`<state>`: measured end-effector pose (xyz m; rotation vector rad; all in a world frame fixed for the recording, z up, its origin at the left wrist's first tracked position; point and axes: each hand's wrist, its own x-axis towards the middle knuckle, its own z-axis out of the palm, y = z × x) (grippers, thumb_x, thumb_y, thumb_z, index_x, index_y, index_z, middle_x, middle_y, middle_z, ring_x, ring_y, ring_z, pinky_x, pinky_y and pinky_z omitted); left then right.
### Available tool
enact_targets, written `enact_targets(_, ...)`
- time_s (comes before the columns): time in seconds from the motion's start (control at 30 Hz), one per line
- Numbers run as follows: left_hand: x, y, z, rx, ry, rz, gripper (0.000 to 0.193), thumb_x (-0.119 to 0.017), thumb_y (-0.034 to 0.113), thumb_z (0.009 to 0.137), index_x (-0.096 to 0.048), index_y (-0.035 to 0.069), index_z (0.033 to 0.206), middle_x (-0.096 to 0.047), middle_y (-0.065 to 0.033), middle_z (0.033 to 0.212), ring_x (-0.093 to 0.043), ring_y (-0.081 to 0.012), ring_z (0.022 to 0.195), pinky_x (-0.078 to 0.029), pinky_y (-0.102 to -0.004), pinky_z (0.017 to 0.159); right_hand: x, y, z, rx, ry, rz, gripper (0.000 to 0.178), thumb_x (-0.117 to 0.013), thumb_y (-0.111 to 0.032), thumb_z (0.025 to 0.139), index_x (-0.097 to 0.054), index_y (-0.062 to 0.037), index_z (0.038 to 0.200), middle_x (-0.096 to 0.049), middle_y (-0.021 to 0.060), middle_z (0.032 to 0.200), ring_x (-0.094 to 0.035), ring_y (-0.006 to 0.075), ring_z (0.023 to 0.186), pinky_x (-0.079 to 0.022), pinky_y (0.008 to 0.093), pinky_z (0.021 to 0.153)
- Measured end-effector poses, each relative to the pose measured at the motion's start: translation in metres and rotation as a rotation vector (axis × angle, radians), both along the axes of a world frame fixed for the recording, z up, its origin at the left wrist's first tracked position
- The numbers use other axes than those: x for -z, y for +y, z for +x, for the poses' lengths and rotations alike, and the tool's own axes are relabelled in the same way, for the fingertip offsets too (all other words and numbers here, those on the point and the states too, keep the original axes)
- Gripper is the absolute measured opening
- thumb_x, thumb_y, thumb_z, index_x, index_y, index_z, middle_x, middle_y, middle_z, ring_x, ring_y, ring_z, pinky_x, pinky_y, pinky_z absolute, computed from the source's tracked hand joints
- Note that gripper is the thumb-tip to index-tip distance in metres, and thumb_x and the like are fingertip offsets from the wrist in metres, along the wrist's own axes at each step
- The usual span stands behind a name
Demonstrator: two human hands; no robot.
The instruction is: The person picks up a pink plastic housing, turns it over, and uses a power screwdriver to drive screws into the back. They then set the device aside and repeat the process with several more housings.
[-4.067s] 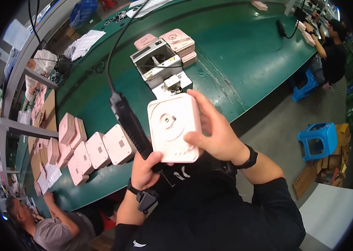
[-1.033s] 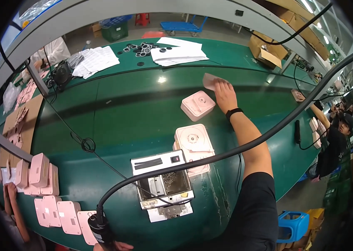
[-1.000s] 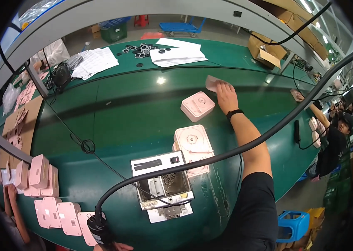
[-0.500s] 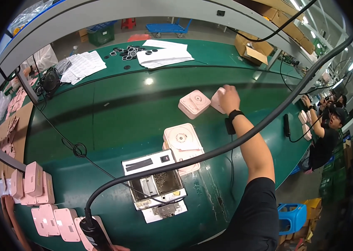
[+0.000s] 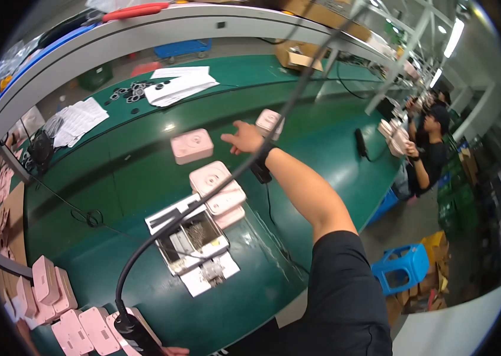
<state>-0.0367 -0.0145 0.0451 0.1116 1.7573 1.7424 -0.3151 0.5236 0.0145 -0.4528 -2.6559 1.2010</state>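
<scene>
My right hand (image 5: 246,139) reaches over the green bench with its fingers apart and nothing in them. To its left lies a pink plastic casing (image 5: 192,148); just beyond it on the right lies another pink casing (image 5: 269,121), partly behind the thick black cable. At the lower edge, only a bit of my left hand (image 5: 174,351) shows, around a black electric screwdriver (image 5: 135,333) from which that cable rises. Ahead of it stands a white screw feeder (image 5: 194,237) with loose screws inside. Stacked pink casings (image 5: 218,185) sit against the feeder's far side.
Several pink casings (image 5: 87,329) lie at lower left. A black device (image 5: 260,171) with a cord lies under my right wrist. White sheets (image 5: 182,88) and black rings (image 5: 138,90) lie beyond the bench. A co-worker (image 5: 431,145) holds pink parts at right, near a blue stool (image 5: 401,270).
My right hand has let go of the right-hand casing, which now lies farther from the other one, and has moved left between them. The view has turned right.
</scene>
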Motion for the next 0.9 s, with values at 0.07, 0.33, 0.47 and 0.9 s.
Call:
enact_targets(0.07,0.002,-0.001,0.007,0.023,0.032,-0.006,0.024,-0.072,-0.003,0.083,-0.054,-0.002,0.1,-0.065,-0.0195,0.108,-0.067,-0.0241,0.089,-0.054,-0.0367,0.076,-0.011,-0.002,0.044,0.06,0.08,0.069,0.051,-0.072,-0.028,0.088,-0.056,0.0099,0.117,-0.069,0.0119,0.07,-0.07,0.0184,0.061,-0.055,0.0311,0.055)
enact_targets(0.33,0.003,0.013,0.036,0.075,0.08,0.011,0.023,-0.072,0.002,0.081,-0.051,0.0,0.09,-0.068,-0.0192,0.088,-0.07,-0.0235,0.072,-0.058,-0.0359,0.072,-0.052,-0.171,0.302,-0.359,0.001,-0.429,0.038,-0.069,-0.022,0.092,-0.058,-0.0034,0.123,-0.069,0.0034,0.086,-0.065,0.0091,0.074,-0.054,0.0259,0.066)
enact_targets(0.47,0.003,0.047,0.063,0.29,0.078,-0.019,0.024,-0.069,0.008,0.084,-0.052,-0.003,0.097,-0.066,-0.013,0.085,-0.069,-0.0228,0.076,-0.056,-0.0369,0.07,-0.009,-0.276,0.386,-0.484,0.058,-0.905,0.044,-0.069,-0.023,0.092,-0.054,0.0,0.127,-0.069,0.0054,0.092,-0.066,0.0151,0.087,-0.052,0.0323,0.085)
enact_targets(0.9,0.097,-0.036,-0.009,-0.164,1.276,-1.205,0.084,-0.08,0.03,0.075,-0.04,0.0,0.142,-0.038,-0.0312,0.146,-0.037,-0.0454,0.135,-0.031,-0.0503,0.112,-0.005,-0.198,0.381,-0.199,0.724,-0.85,0.03,-0.072,-0.005,0.087,-0.052,-0.004,0.11,-0.061,0.0023,0.085,-0.063,0.0135,0.084,-0.051,0.0304,0.078)
